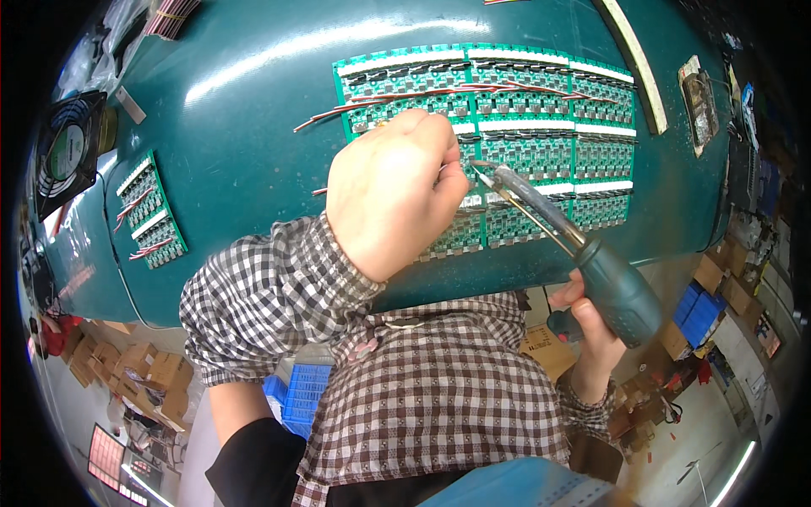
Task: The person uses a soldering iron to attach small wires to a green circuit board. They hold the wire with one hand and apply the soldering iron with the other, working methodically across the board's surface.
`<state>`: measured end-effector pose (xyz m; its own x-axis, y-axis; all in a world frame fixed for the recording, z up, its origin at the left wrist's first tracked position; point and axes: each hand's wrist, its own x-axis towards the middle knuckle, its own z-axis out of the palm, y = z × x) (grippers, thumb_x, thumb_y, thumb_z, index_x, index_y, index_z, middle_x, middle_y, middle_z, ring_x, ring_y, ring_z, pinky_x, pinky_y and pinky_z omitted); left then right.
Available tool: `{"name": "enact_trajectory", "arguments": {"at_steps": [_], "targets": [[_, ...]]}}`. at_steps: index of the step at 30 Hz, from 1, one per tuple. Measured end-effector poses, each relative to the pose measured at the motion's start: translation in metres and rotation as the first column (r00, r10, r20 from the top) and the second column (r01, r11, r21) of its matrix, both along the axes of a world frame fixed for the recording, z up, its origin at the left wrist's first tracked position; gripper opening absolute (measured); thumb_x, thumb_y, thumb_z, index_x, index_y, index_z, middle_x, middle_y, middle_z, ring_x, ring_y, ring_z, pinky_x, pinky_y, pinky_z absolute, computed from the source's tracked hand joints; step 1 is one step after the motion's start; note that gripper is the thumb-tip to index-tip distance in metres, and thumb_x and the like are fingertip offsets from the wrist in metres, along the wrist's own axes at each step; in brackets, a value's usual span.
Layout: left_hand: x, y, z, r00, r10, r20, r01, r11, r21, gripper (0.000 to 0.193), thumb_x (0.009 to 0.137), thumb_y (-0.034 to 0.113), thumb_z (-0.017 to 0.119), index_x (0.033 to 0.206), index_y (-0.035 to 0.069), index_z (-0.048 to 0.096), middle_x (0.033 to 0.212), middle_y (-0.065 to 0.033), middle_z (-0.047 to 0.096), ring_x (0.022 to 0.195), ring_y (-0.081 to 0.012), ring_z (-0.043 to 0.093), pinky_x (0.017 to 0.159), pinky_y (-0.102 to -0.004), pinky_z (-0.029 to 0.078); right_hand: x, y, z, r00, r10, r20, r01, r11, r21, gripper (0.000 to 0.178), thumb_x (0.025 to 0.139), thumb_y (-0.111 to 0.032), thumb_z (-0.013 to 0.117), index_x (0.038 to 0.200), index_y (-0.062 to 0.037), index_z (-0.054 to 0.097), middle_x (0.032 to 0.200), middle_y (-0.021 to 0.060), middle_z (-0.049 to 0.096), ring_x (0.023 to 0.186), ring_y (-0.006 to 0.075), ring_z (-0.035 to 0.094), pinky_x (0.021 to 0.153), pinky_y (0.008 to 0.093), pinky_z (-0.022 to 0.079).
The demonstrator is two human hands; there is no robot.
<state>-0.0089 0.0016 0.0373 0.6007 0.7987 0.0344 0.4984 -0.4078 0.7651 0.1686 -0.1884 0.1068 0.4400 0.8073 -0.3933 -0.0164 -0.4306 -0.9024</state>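
My left hand (pixel 390 190) is closed in a pinch over the left part of a panel of green circuit boards (pixel 528 156). A thin red-and-white wire (pixel 319 192) sticks out to the left from behind that hand, and its other end is mostly hidden by the fingers. My right hand (pixel 596 325) grips the dark green handle of a soldering iron (pixel 621 287). The iron has a thin feed tube along its shaft, and its tip points at the board just right of my left fingertips. Loose red, white and black wires (pixel 456 90) lie across the upper boards.
A smaller circuit board piece (pixel 152 209) with wires lies at left, near a black fan (pixel 69 152). A pale bar (pixel 638 68) and a dirty soldering tray (pixel 699 106) lie at right. A wire bundle (pixel 171 17) sits at the far left of the green table (pixel 253 144).
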Motion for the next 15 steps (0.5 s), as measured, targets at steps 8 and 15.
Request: {"name": "enact_trajectory", "arguments": {"at_steps": [8, 15], "targets": [[0.0001, 0.0001, -0.0003, 1.0, 0.0, 0.01, 0.0, 1.0, 0.015, 0.011, 0.07, 0.001, 0.063, 0.074, 0.006, 0.054, 0.066, -0.0056, 0.05, 0.056, -0.0202, 0.051, 0.053, -0.0318, 0.043, 0.0006, 0.0017, -0.0012, 0.999, 0.036, 0.016, -0.036, 0.999, 0.008, 0.031, 0.078, 0.002, 0.069, 0.107, 0.0074, 0.06, 0.083, 0.0127, 0.067, 0.078, 0.0201, 0.065, 0.075, 0.0345, 0.053], [0.0006, -0.0008, 0.0003, 1.0, 0.005, 0.004, -0.006, 1.0, 0.017, 0.011, 0.07, 0.002, 0.064, 0.074, 0.006, 0.054, 0.065, -0.0053, 0.05, 0.055, -0.0201, 0.051, 0.052, -0.032, 0.043, -0.005, 0.0058, 0.0022, 1.0, -0.014, 0.027, 0.015, 1.0, -0.022, 0.029, 0.078, 0.003, 0.069, 0.105, 0.0074, 0.062, 0.083, 0.0124, 0.067, 0.078, 0.0195, 0.065, 0.074, 0.0333, 0.053]]}}
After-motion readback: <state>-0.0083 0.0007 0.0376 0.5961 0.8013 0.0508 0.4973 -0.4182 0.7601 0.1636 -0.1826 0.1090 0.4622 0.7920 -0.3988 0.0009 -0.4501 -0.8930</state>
